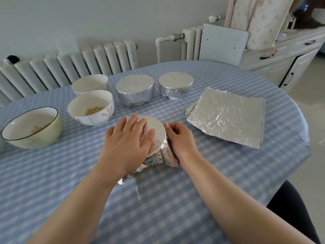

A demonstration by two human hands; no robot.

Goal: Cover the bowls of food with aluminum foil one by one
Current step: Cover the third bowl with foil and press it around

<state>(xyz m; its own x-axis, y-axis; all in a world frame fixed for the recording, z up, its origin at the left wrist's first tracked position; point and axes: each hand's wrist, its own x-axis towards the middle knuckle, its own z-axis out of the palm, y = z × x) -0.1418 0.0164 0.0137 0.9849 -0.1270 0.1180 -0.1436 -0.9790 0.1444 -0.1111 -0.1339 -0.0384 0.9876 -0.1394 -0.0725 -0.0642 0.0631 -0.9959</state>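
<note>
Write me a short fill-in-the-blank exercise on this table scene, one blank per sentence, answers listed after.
1. The number of bowls at the back already fully wrapped in foil is ____.
2. The left hand presses flat on top of the foil-covered bowl, while the right hand presses foil against its ____.
3. The stack of foil sheets lies to the ____ of the hands.
4. The green bowl has no ____ over it.

Answers: two; side; right; foil

a foil-wrapped bowl [156, 138] sits near centre, its silver sheet crumpled down the sides. two more foil-covered bowls [135, 90] [175, 88] stand farther back. three uncovered ceramic bowls, two white [90, 107] [90, 84] and one pale green [32, 127], lie left. a stack of flat foil sheets [226, 117] lies right.
</note>
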